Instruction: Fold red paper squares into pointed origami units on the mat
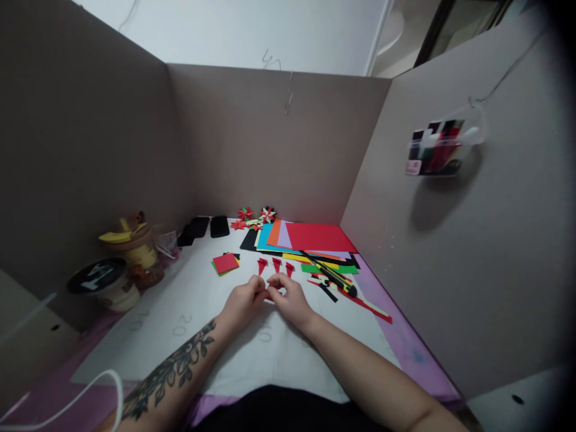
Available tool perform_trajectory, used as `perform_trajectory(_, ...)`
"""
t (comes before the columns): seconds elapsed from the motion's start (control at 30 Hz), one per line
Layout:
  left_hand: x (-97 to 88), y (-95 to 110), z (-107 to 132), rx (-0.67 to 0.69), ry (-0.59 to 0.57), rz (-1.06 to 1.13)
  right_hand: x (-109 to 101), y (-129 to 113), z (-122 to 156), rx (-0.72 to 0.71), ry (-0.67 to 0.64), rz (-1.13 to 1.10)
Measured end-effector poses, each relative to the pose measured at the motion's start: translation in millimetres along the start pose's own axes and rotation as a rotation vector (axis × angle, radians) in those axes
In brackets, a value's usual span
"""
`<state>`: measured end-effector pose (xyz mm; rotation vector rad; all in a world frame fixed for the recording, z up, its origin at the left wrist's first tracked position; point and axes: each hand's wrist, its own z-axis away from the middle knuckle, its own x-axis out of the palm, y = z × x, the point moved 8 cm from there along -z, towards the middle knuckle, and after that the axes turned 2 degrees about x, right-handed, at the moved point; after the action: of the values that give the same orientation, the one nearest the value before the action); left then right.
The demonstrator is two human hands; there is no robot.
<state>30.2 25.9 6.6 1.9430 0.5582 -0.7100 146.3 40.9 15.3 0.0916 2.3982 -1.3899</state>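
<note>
My left hand [246, 300] and my right hand [289, 298] meet over the white sheet [216, 336], fingers pinched on a small piece of red paper [272, 293]. Most of that paper is hidden by my fingers. Just beyond my fingertips lie three small folded red paper pieces [276, 264] in a row. To the left sits a stack of small paper squares [225, 263] with a red one on top. On the right, a yellow and black utility knife [335, 277] rests near cut paper strips [326, 288].
Large coloured paper sheets [319, 237] are stacked at the back right. Folded paper stars [267, 215] stand by the back wall. A phone [219, 226], a clear cup [165, 240] and a lidded tub [105, 285] are on the left. A plastic container [443, 147] hangs on the right wall.
</note>
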Motion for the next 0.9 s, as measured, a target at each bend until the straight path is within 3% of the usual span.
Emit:
perform_trajectory(0.1, 0.0, 0.8, -0.9, -0.020, -0.002, 0.056, -0.7, 2.0, -2.0, 0.028, 0.001, -0.048)
perform_trajectory(0.27, -10.6, 3.0, -5.2, -0.063, 0.090, 0.289, -11.5, 10.2, -5.8, 0.082, 0.163, -0.177)
perform_trajectory(0.4, -17.5, -1.9, -7.7, -0.098, 0.104, 0.389, -17.5, 13.5, -8.7, 0.087, 0.217, -0.222)
perform_trajectory(0.6, -30.4, -18.3, -8.4, -0.157, 0.190, 0.407, -31.8, 26.8, -13.6, 0.108, 0.274, -0.267)
perform_trajectory(0.9, -24.8, -5.3, -7.6, -0.110, 0.143, 0.240, -19.4, 21.2, -9.1, 0.133, 0.241, -0.335)
